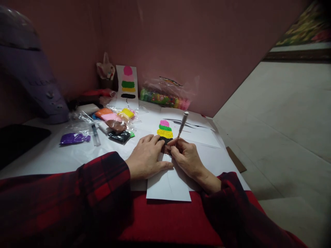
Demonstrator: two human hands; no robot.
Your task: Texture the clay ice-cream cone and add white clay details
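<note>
A white paper strip (168, 187) lies at the table's front edge, with pink, green, yellow (164, 133), black and brown clay patches stacked on it. My left hand (148, 155) rests flat on the strip's left side, fingers spread beside the black and brown patches. In a pinch, my right hand (186, 156) holds a slim tool (183, 124) with a ridged, silvery handle that tilts up to the right. Its tip is hidden by my fingers, at the brown patch (166, 149).
Bagged clay packs (117, 125), a purple pack (74, 138) and a clear tube (95, 135) lie at left. Behind stand a card with coloured patches (128, 84) and a bag of colourful sticks (165, 98). A large lilac container (38, 75) stands far left.
</note>
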